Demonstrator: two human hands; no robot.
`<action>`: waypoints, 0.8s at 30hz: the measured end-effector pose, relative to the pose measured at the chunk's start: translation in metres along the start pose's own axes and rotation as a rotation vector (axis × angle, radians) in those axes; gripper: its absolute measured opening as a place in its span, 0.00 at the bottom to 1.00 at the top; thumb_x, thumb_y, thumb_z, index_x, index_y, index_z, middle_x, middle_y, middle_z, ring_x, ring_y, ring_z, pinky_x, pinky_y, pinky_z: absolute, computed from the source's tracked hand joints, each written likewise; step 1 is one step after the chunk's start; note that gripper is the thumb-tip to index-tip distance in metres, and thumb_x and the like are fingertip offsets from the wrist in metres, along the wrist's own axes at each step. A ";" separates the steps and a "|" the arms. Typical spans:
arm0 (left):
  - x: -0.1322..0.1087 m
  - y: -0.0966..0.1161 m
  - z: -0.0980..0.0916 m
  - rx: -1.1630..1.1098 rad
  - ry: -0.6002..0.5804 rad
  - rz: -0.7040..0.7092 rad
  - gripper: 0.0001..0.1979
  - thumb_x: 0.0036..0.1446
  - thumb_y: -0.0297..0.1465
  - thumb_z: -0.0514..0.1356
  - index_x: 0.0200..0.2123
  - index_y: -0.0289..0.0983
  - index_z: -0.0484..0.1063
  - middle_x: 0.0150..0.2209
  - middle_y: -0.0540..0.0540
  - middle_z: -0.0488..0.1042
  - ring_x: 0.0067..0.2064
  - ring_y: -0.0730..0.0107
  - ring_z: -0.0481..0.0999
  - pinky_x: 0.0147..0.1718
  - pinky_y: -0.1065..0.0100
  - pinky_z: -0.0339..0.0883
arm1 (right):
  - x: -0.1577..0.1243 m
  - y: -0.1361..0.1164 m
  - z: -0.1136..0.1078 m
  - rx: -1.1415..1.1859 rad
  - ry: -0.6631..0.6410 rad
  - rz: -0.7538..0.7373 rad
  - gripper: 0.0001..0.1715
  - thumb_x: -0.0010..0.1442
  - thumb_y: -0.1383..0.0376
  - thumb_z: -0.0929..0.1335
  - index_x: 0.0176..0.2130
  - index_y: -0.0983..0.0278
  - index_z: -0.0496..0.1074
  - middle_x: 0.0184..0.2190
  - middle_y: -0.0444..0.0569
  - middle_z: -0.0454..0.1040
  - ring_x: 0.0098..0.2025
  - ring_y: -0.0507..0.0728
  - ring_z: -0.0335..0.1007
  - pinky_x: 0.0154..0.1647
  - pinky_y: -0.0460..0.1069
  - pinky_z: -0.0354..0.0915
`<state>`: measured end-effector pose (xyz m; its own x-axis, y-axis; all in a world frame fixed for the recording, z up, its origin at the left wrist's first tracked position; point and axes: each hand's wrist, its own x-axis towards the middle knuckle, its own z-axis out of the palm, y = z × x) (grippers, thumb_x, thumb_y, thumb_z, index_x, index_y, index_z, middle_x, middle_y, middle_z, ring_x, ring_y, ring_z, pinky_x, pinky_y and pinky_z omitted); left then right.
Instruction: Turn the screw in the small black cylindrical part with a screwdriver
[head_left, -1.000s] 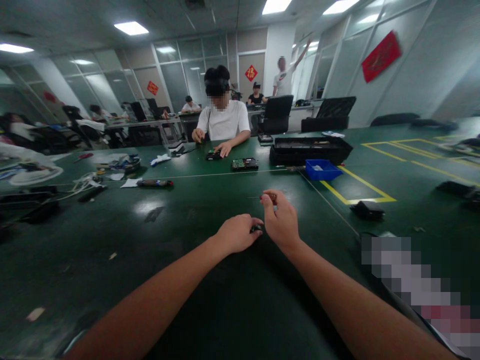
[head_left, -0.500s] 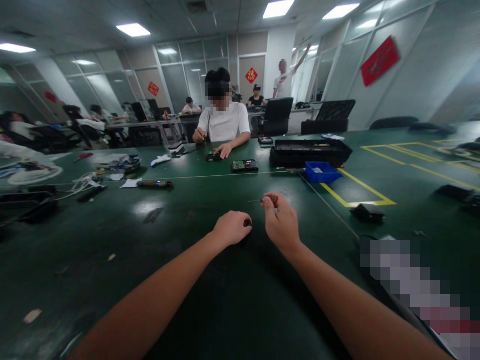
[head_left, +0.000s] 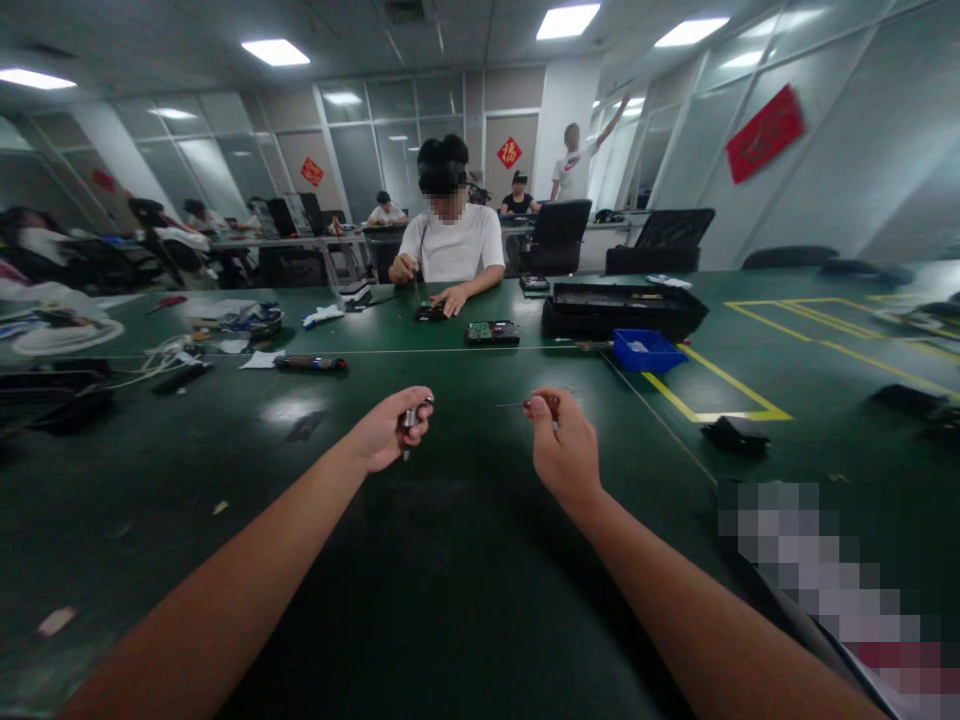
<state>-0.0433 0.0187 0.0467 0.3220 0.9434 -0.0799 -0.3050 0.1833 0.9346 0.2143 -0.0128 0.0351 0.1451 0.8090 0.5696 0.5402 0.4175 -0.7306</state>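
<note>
From the hard drive [head_left: 492, 331] on the table [head_left: 465, 620], my left hand [head_left: 401, 425], with an object [head_left: 409, 417] in its fingers, is nearer me and to the left; my right hand [head_left: 564, 445], holding a screwdriver [head_left: 553, 402], is nearer me and slightly right. A bin [head_left: 649, 354] stands right of the drive, in front of a tray [head_left: 626, 312] that lies right of it and slightly behind. A block [head_left: 736, 435] lies farther right of the drive, on my side. Left of it, slightly nearer me, lies a rod-like tool [head_left: 311, 364], with cables [head_left: 166, 360] farther left. Just left of the drive and behind it, a co-worker's hand [head_left: 452, 299] rests at another device [head_left: 430, 313].
</note>
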 end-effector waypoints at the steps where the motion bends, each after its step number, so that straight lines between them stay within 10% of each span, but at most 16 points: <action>1: -0.004 0.005 -0.009 -0.060 0.029 0.009 0.17 0.54 0.40 0.68 0.36 0.37 0.66 0.28 0.54 0.61 0.21 0.82 0.59 0.17 0.79 0.48 | 0.000 0.000 0.000 0.001 0.005 -0.002 0.18 0.70 0.54 0.61 0.47 0.62 0.71 0.38 0.53 0.79 0.40 0.61 0.76 0.42 0.55 0.67; 14: -0.102 0.068 -0.151 -0.047 0.542 0.271 0.10 0.56 0.26 0.59 0.43 0.34 0.70 0.28 0.51 0.66 0.22 0.74 0.63 0.19 0.73 0.63 | -0.001 -0.001 0.000 -0.005 -0.013 -0.005 0.17 0.70 0.54 0.61 0.47 0.62 0.71 0.38 0.52 0.79 0.40 0.60 0.76 0.42 0.55 0.67; 24: -0.202 0.103 -0.242 0.219 1.031 0.221 0.04 0.64 0.24 0.54 0.37 0.37 0.67 0.24 0.57 0.68 0.27 0.80 0.67 0.31 0.79 0.67 | 0.010 -0.019 -0.003 -0.010 -0.056 -0.010 0.18 0.70 0.53 0.60 0.46 0.62 0.71 0.37 0.53 0.79 0.39 0.61 0.76 0.39 0.55 0.66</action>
<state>-0.3565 -0.0861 0.0750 -0.6624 0.7468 -0.0596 -0.0638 0.0230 0.9977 0.2081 -0.0139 0.0554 0.0933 0.8266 0.5551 0.5497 0.4221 -0.7209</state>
